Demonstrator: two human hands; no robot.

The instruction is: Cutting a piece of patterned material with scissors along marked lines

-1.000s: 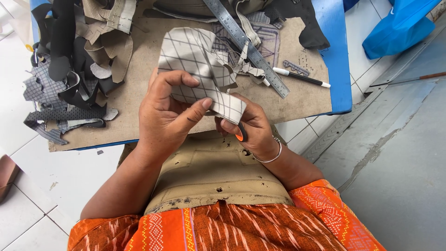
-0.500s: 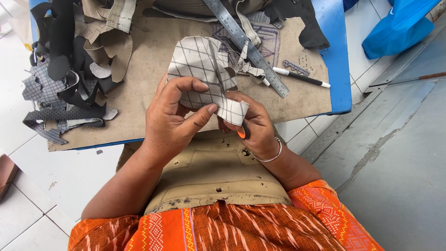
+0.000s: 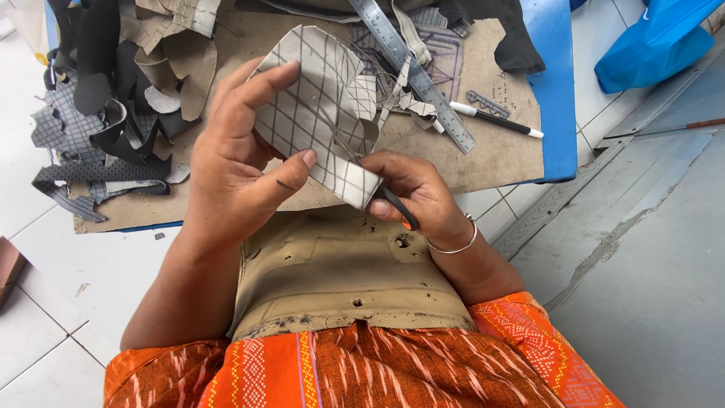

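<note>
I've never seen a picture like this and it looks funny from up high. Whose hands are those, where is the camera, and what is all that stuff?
The camera sits on a person's head and looks down, so you see that person's own two hands and lap. The left hand holds up a grey checked piece of material. The right hand grips a small black-handled cutting tool at the piece's lower edge; I cannot see its blades clearly. In front lies a brown board on a blue surface. On the board are a metal ruler, a pen and a pile of dark and grey scraps.
</note>
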